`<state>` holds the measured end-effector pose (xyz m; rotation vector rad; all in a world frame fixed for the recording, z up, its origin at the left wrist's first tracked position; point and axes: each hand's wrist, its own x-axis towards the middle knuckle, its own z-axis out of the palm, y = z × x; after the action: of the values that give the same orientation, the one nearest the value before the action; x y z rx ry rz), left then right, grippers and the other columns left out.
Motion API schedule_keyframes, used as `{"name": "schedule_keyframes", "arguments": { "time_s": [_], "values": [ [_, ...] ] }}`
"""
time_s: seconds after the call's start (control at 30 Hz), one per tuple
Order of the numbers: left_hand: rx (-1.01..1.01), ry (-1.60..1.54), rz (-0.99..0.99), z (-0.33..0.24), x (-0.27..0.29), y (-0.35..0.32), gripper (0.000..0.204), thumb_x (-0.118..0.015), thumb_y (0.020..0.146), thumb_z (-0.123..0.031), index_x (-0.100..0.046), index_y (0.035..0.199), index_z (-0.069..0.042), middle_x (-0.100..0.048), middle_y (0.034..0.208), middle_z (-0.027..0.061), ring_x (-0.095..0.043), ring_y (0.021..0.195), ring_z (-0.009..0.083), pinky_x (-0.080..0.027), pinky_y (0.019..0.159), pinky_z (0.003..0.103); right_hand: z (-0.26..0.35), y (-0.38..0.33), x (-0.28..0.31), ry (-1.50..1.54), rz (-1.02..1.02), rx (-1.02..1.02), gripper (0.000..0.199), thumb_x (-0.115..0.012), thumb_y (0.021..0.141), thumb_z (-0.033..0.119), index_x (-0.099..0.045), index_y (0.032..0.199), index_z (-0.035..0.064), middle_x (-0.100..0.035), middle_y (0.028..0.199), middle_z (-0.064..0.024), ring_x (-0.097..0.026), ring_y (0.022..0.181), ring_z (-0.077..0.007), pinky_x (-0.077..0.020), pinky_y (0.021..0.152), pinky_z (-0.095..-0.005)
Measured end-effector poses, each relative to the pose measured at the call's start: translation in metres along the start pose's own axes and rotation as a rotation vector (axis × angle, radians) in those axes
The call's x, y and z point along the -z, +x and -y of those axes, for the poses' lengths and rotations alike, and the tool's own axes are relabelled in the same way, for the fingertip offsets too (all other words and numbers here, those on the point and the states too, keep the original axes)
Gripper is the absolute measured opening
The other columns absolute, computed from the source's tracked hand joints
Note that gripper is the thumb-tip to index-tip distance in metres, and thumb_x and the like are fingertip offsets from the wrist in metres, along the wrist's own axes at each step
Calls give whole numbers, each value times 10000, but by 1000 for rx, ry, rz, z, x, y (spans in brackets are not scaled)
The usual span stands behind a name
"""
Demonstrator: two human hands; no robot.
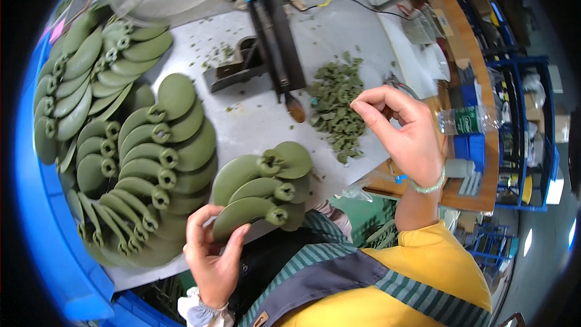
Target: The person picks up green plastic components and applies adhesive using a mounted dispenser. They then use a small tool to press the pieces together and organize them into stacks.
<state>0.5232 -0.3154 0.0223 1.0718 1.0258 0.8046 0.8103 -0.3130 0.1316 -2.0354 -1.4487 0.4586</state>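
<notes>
My left hand (213, 260) grips the blade edge of a green two-bladed propeller-like part (245, 217), thumb on one side and fingers on the other. That part is the nearest in a short row of like green parts (290, 160) at the table's front. Raised at the right, my right hand (407, 130) has its thumb and forefinger pressed together; whether something small is between them I cannot make out. Just left of its fingertips lies a heap of small green scraps (336, 106).
Stacked green parts (187, 127) cover the table's left side. A black tool with a blue hose (266, 39) and brownish tip stands mid-table by a dark metal bracket (236, 69). A clear bottle (469, 120) lies at right. Blue panels (36, 224) line the left edge.
</notes>
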Motion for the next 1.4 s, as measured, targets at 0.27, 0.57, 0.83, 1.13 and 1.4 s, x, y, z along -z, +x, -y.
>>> {"name": "schedule_keyframes", "arguments": {
  "time_s": [0.27,0.57,0.83,1.13,1.4],
  "values": [
    [86,-30,-17,-2,0,2,472,-699,851,105,-486,1251,-24,-702,927,48,-614,811,57,-464,692,180,-111,-38,20,-425,26,-191,143,-677,868,42,-677,998,-17,-687,938,-117,-691,812,-217,-548,756,-316],
    [72,-55,-37,3,-1,0,480,-695,853,104,-464,1257,-15,-699,1013,90,-643,927,95,-482,795,201,-150,-40,6,-294,-207,-100,201,-686,849,21,-674,1049,9,-649,999,-147,-704,795,-260,-553,733,-359],
    [61,-32,-52,2,-1,0,469,-684,857,107,-466,1255,-11,-698,1014,93,-644,926,98,-485,794,203,-166,-35,5,-333,-277,-34,184,-685,858,36,-687,1037,-7,-654,988,-143,-687,768,-276,-543,715,-366],
    [89,-97,-57,4,-1,3,477,-699,846,107,-477,1254,-5,-691,1024,81,-631,895,83,-476,734,189,-170,-32,13,-325,-185,-28,169,-670,870,44,-697,1032,5,-660,995,-139,-685,777,-264,-542,705,-354],
    [96,-132,-58,3,-5,1,483,-696,840,122,-475,1252,-1,-690,1027,81,-639,918,87,-492,762,194,-164,-32,-3,-254,-315,-302,257,-732,862,182,-700,1031,-10,-713,878,-152,-709,723,-242,-548,671,-331]
  ]
}}
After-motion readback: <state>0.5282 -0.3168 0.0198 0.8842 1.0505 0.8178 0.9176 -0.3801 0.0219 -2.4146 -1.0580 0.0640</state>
